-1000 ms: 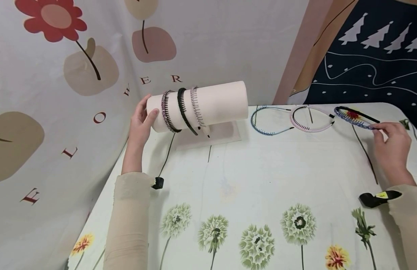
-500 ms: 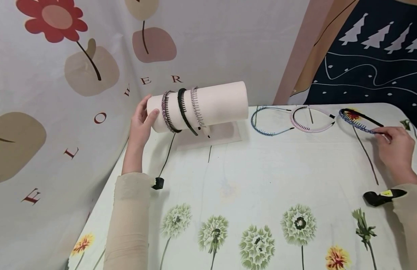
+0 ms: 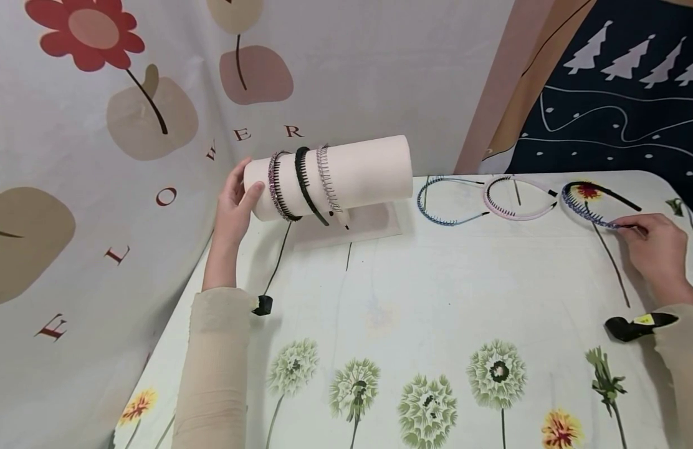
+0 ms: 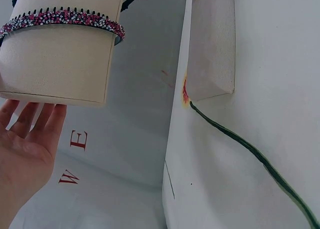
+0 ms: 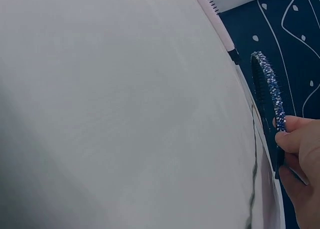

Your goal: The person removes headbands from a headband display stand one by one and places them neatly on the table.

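Observation:
At the far right of the table in the head view, my right hand (image 3: 657,252) pinches one end of a blue glittery headband (image 3: 582,209) with comb teeth. The headband's curve points left, and its other, dark end stays free. My left hand (image 3: 234,199) grips the left end of a cream cylindrical headband stand (image 3: 374,168), thumb in front. Three headbands sit around the stand: a pink-and-white glittery one (image 4: 65,19), a black one (image 3: 304,184) and a pale lilac one (image 3: 326,178). The fingertips of my left hand are partly hidden by the stand's end in the left wrist view.
A light blue headband (image 3: 436,219) and a pink headband (image 3: 526,216) lie side by side on the flower-print tablecloth (image 3: 414,312), between the stand and my right hand. The stand's flat base (image 3: 374,224) rests on the table. A printed curtain (image 3: 369,68) hangs behind.
My right hand has shifted slightly right and down with the blue glittery headband, which has turned to show a wider loop. My left hand and the stand have not moved.

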### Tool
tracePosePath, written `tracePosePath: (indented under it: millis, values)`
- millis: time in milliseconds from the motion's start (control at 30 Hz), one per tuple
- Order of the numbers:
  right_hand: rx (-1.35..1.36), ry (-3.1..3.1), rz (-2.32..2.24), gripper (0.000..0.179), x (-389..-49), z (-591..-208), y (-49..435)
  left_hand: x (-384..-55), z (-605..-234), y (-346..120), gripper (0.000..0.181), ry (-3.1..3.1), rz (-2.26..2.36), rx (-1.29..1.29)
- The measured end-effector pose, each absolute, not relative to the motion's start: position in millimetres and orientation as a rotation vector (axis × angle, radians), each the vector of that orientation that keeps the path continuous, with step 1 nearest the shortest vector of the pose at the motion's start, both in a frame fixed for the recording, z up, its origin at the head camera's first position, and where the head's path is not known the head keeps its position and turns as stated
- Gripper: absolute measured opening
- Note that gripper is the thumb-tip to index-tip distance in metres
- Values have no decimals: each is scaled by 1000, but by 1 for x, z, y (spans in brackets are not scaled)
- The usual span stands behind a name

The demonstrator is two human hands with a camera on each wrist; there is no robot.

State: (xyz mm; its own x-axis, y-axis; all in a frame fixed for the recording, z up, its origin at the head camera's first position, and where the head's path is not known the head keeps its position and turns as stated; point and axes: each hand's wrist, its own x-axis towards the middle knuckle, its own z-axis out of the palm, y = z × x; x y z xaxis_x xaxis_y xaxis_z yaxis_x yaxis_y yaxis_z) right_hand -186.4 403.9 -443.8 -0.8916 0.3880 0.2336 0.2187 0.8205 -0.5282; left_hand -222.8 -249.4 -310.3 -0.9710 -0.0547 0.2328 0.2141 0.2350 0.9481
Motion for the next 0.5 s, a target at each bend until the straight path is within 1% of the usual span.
tracePosePath:
  millis: [500]
  values:
    - [-388, -2746, 616, 21, -187, -444, 404, -223, -311, -249, 62, -2299, -1801, -141]
